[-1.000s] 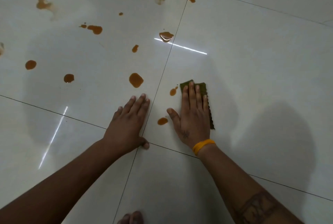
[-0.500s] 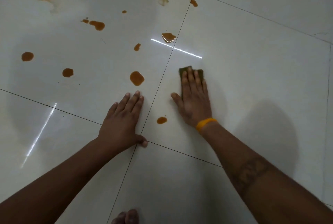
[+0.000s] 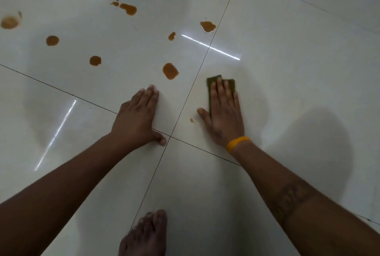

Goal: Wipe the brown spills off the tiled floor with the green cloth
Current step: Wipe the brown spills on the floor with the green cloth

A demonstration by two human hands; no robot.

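My right hand (image 3: 223,111), with a yellow wristband, lies flat on the green cloth (image 3: 211,83) and presses it to the glossy white tiled floor (image 3: 287,91). Only the cloth's far edge and left side show past my fingers. A tiny brown spot (image 3: 192,120) sits just left of my right thumb. My left hand (image 3: 137,120) rests flat on the tile with fingers together, holding nothing. A large brown spill (image 3: 170,71) lies just beyond its fingertips. Several more brown spills, such as a puddle (image 3: 208,26) by the grout line and a round one (image 3: 95,60), dot the far-left tile.
My bare foot (image 3: 144,235) stands at the bottom centre on the grout line. Dark grout lines (image 3: 185,101) cross between my hands. Bright light reflections streak the tiles at left and centre.
My right hand slid the cloth away, then back toward me. The brown spot by the cloth's corner is gone and the one near my thumb has shrunk to a speck. The left hand stayed put.
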